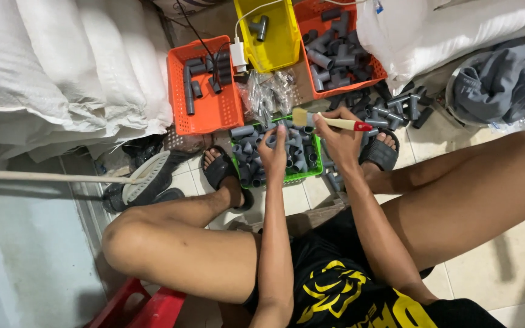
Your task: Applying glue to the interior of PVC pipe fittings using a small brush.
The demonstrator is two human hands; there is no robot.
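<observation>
I sit on a low red stool with my knees apart, looking down. My left hand (274,153) is closed on a small grey pipe fitting (273,139), held over the green basket (308,175) of grey fittings. My right hand (337,141) grips a paintbrush (330,121) with a pale wooden handle and red tip. Its bristles point left, close to the fitting in my left hand.
An orange basket (214,109) with a few grey fittings sits to the left, a yellow bin (277,45) behind, and another orange basket (372,71) full of fittings at the right. Loose fittings (396,106) lie on the tile floor. White sacks (62,67) are stacked left; grey cloth (499,82) right.
</observation>
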